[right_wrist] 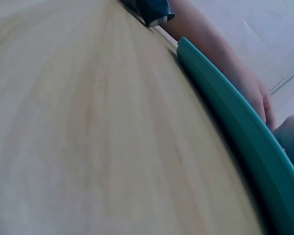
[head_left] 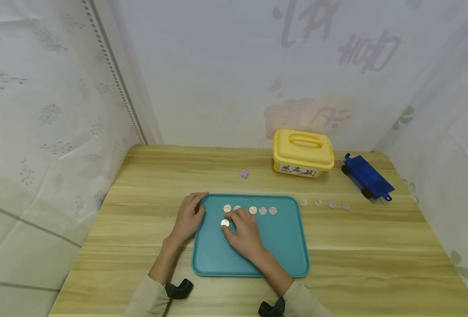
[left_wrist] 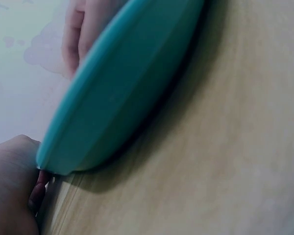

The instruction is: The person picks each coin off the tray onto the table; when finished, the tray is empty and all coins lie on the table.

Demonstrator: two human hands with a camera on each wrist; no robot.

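Observation:
A teal tray (head_left: 250,264) lies on the wooden table. At its upper left corner my left hand (head_left: 186,218) holds the rim, fingers along the outside and thumb at the edge. Over the tray, my right hand (head_left: 243,233) has thumb and index finger bent around a shiny coin (head_left: 225,223). A row of coins runs along the tray's far side, among them a golden coin (head_left: 253,210) and a silvery coin (head_left: 272,210). Part of that row is hidden behind the right hand's fingers. In the left wrist view the left hand (left_wrist: 12,181) meets the tray's corner (left_wrist: 63,156).
Several silvery coins (head_left: 331,204) lie in a line right of the tray. Behind them stands a lidded yellow box (head_left: 303,152) with a handle. A blue wheeled toy cart (head_left: 366,176) is at the far right. Beyond the tray sits a small purple block (head_left: 244,174).

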